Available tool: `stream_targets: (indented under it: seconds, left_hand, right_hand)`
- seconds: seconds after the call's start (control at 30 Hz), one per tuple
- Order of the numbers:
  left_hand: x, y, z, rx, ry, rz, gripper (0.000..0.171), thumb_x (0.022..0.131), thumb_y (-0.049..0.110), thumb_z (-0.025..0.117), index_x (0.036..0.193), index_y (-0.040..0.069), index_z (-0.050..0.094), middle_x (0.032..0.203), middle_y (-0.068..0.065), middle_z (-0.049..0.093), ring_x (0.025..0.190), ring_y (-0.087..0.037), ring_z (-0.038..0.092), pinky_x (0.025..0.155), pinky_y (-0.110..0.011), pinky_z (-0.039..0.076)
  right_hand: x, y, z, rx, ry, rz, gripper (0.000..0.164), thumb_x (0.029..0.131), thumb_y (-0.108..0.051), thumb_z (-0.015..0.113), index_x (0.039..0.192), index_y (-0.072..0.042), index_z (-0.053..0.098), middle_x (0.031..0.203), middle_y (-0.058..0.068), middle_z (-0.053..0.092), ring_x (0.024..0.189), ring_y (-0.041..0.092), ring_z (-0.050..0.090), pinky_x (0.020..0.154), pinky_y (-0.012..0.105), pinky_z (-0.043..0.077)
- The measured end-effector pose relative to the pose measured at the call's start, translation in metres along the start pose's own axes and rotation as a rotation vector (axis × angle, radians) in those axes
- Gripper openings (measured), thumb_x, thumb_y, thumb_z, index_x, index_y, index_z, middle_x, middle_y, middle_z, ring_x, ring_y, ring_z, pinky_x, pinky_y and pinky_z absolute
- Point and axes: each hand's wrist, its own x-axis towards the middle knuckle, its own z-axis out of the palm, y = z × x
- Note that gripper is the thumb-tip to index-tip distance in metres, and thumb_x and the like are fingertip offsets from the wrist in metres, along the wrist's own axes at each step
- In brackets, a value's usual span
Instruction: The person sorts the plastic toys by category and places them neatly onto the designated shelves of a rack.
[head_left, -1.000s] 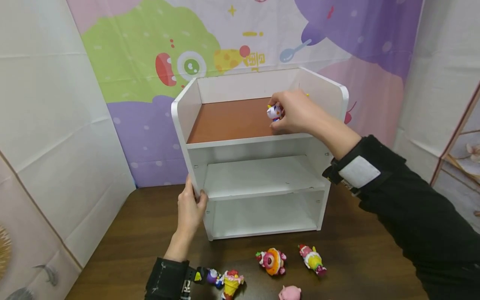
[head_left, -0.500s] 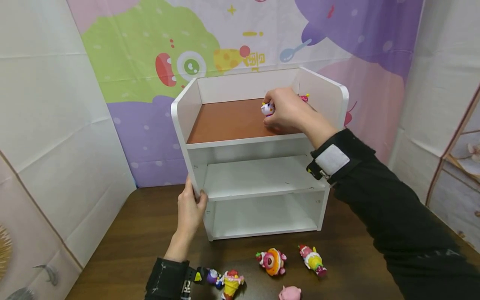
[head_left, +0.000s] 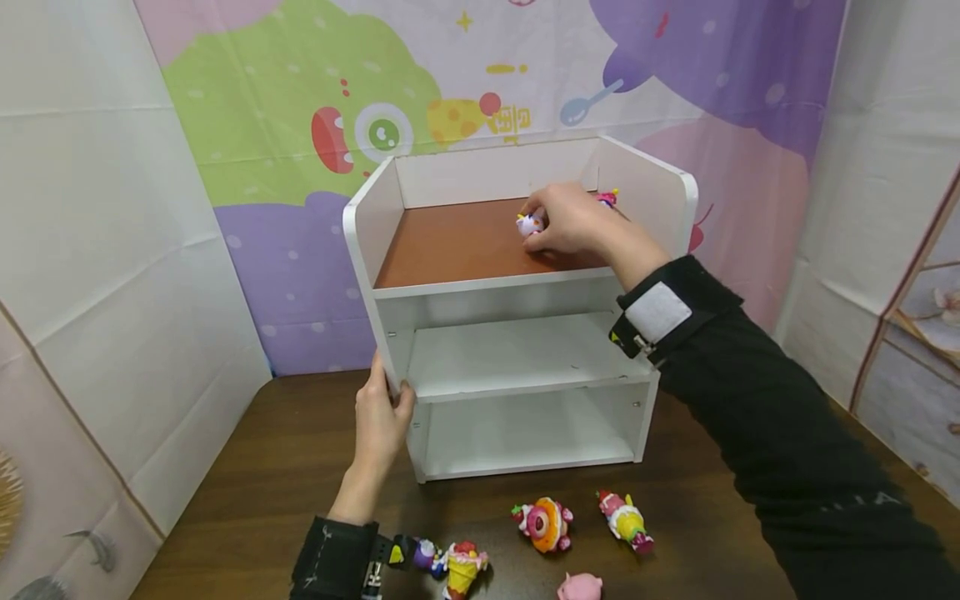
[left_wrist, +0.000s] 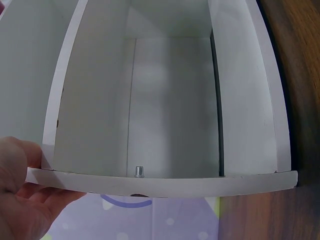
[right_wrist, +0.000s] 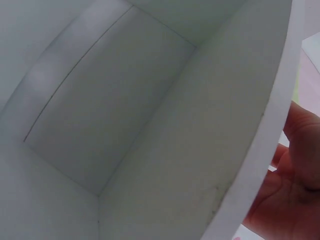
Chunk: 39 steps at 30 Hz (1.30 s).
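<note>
My right hand point(head_left: 570, 218) pinches a small white figurine point(head_left: 528, 225) with a yellow tip, low over the brown top of the white shelf unit point(head_left: 525, 354). Fingers hide most of the toy, and I cannot tell whether its base touches the surface. Behind that hand, a pink figurine point(head_left: 607, 198) stands in the back right corner of the top. My left hand point(head_left: 381, 417) grips the unit's left side panel. In the left wrist view, the thumb of this hand point(left_wrist: 25, 190) lies inside the panel and the fingers outside. The right wrist view shows no figurine.
Before the unit, on the dark wooden table point(head_left: 247, 467), lie a figurine with an orange ring point(head_left: 546, 523), a yellow-and-pink figurine point(head_left: 626, 521), a pink pig point(head_left: 580, 586), an ice-cream-cone figurine point(head_left: 463, 568) and a purple one point(head_left: 427, 554). Raised panels border the top's sides and back.
My right hand has moved left over the brown top with the white figurine. More of the pink figurine behind it shows. My left hand has stayed in place.
</note>
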Motion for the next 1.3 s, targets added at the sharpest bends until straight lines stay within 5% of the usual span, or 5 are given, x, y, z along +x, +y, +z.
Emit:
stream_targets:
  seconds: [0.33,0.7,1.07,1.3]
  left_hand:
    - [0.0001,0.0001,0.0,0.003,-0.002,-0.005,0.052,0.074,-0.011,0.051,0.125,-0.002,0.04,0.101,-0.026,0.058,0.085,-0.034,0.058,0.06,-0.044,0.049]
    - [0.0002,-0.0005,0.0002,0.0,-0.003,-0.014,0.054,0.074,-0.011,0.052,0.126,-0.001,0.039,0.103,-0.026,0.058,0.088,-0.035,0.058,0.063,-0.045,0.049]
    - [0.0,-0.0008,0.0006,0.0,0.009,0.002,0.053,0.073,-0.011,0.052,0.124,-0.002,0.04,0.101,-0.026,0.058,0.086,-0.035,0.058,0.061,-0.045,0.049]
    - [-0.0008,-0.0015,0.0015,0.006,0.012,-0.004,0.053,0.074,-0.01,0.052,0.125,-0.001,0.04,0.099,-0.025,0.059,0.083,-0.033,0.058,0.057,-0.043,0.049]
  right_hand:
    - [0.0008,-0.0001,0.0008,0.024,-0.015,0.031,0.047,0.081,-0.022,0.062,0.12,0.001,0.051,0.107,0.017,0.058,0.099,0.023,0.049,0.086,0.034,0.036]
    - [0.0042,-0.001,-0.0041,0.1,-0.007,0.173,0.059,0.084,-0.046,0.053,0.118,0.002,0.054,0.107,0.015,0.057,0.097,0.024,0.048,0.082,0.035,0.039]
    - [0.0074,0.0017,-0.0015,0.121,-0.006,0.184,0.04,0.085,-0.036,0.056,0.11,-0.005,0.061,0.09,0.01,0.058,0.077,0.021,0.05,0.065,0.029,0.04]
    - [0.007,-0.0001,-0.0003,0.161,0.006,0.205,0.033,0.086,-0.029,0.056,0.109,-0.006,0.061,0.097,0.011,0.057,0.083,0.02,0.049,0.069,0.028,0.041]
